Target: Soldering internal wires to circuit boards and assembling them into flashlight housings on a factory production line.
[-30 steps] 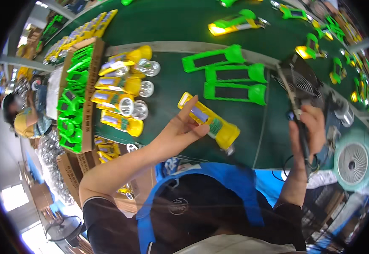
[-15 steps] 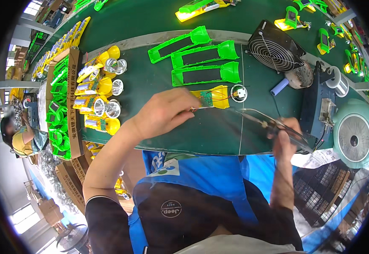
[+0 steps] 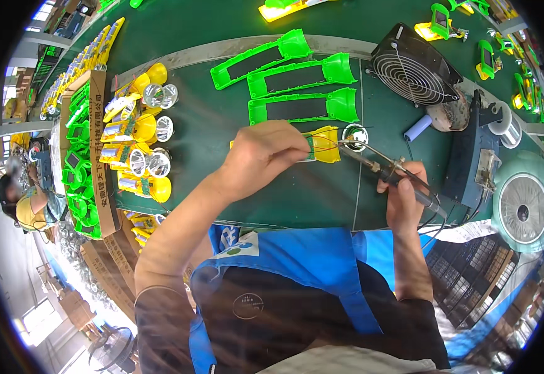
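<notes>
Holding the yellow plastic torch shell (image 3: 322, 144) flat on the green tabletop (image 3: 222, 131), the left hand (image 3: 265, 156) is closed on it. Its grip should stay firm so the shell cannot slide. The right hand (image 3: 403, 199) is closed around the thin soldering iron (image 3: 384, 165), whose tip should touch lightly. The shell's open end sticks out just right of the left grip, near the small silver round reflector (image 3: 354, 136).

Yellow torch shell (image 3: 325, 144): glossy plastic. Reflector (image 3: 355, 136): shiny, mirror-like. Soldering iron (image 3: 391, 169): metal shaft, dark matt handle. Green bench top (image 3: 322, 193): matt, smooth. Fan grille (image 3: 412, 70): wire metal.
</notes>
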Tool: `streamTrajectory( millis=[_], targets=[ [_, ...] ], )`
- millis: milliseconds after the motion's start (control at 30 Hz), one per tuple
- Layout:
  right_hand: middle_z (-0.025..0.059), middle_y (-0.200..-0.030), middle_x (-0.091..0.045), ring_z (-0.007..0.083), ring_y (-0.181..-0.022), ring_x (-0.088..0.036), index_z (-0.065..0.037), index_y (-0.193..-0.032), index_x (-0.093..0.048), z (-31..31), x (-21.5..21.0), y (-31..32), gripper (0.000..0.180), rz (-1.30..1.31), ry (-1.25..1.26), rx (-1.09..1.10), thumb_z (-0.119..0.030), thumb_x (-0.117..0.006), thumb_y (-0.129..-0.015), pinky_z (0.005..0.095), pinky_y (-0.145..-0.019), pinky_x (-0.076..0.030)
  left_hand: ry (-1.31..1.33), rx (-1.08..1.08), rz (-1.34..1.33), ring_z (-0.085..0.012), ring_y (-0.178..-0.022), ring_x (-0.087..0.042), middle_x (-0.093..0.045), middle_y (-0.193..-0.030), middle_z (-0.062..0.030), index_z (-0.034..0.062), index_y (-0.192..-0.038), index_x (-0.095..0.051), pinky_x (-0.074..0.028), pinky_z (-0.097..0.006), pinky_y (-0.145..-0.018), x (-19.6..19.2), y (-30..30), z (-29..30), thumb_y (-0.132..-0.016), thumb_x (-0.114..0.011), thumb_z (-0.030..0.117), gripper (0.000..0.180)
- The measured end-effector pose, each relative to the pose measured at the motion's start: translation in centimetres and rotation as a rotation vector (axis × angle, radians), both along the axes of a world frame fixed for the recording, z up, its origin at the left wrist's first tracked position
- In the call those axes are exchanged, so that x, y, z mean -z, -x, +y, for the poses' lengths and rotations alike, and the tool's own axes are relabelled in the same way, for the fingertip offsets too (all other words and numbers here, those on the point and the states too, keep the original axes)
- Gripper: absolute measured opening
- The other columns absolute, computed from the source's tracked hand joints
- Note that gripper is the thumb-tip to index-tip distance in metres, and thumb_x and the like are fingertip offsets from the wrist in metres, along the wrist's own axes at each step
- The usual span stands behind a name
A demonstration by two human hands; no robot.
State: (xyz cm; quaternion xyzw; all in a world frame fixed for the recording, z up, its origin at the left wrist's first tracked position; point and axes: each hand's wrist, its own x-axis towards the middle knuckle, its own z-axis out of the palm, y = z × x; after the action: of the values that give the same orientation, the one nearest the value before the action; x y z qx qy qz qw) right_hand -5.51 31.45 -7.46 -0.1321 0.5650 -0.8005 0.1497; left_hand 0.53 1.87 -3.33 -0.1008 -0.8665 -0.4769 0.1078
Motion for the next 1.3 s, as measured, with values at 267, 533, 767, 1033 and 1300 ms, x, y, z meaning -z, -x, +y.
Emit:
streamTrajectory(
  millis=[267,533,767,1033,1300],
  targets=[
    [0.0116,-0.090,-0.071,0.0144,-0.080,-0.068,0.002,-0.108,-0.057,-1.6,-0.8,0.0,0.022,0.049,-0.169,-0.008,-0.014,-0.069,-0.097,0.0295,-0.078,-0.055,0.039,-0.121,0.071,-0.0235,-0.078,-0.065,-0.065,-0.094,-0.0060,0.0042,-0.095,-0.067,-0.054,-0.036,-0.064,0.3,-0.5,0.6,-0.079,-0.076,-0.005,0.020],
    [0.0095,-0.085,-0.069,0.0128,-0.078,-0.067,0.001,-0.108,-0.058,-2.2,-1.1,-0.1,0.020,0.007,-0.232,0.007,-0.012,-0.068,-0.097,0.0318,-0.086,-0.055,0.229,-0.188,0.128,-0.0305,-0.086,-0.062,-0.064,-0.093,-0.0091,0.0037,-0.091,-0.064,-0.053,-0.039,-0.075,-0.2,-1.4,1.8,-0.074,-0.076,-0.008,0.024],
    [0.0084,-0.081,-0.068,0.0120,-0.075,-0.067,0.000,-0.107,-0.057,-2.3,-1.2,0.5,0.020,0.049,-0.170,-0.027,-0.015,-0.066,-0.098,0.0477,-0.116,-0.041,0.064,-0.283,0.049,-0.0319,-0.087,-0.061,-0.062,-0.096,-0.0113,0.0038,-0.086,-0.059,-0.051,-0.042,-0.073,-0.1,-1.3,2.1,-0.072,-0.074,-0.011,0.025],
    [0.0057,-0.077,-0.070,0.0114,-0.074,-0.068,-0.001,-0.102,-0.060,-2.6,-1.4,0.4,0.018,0.147,-0.237,-0.074,-0.016,-0.070,-0.096,0.0507,-0.119,-0.037,0.604,-0.147,-0.120,-0.0319,-0.086,-0.059,-0.056,-0.096,-0.0165,-0.0022,-0.083,-0.060,-0.052,-0.041,-0.074,-2.6,-0.4,2.4,-0.076,-0.068,0.000,0.011],
    [0.0051,-0.078,-0.072,0.0115,-0.075,-0.070,-0.001,-0.102,-0.061,-2.7,-2.0,0.5,0.021,0.151,-0.293,-0.096,-0.017,-0.073,-0.094,0.0490,-0.116,-0.039,0.682,0.071,-0.215,-0.0346,-0.083,-0.060,-0.059,-0.087,-0.0197,-0.0033,-0.080,-0.066,-0.053,-0.043,-0.075,-4.0,1.6,1.6,-0.072,-0.066,0.001,0.008]
  ],
)
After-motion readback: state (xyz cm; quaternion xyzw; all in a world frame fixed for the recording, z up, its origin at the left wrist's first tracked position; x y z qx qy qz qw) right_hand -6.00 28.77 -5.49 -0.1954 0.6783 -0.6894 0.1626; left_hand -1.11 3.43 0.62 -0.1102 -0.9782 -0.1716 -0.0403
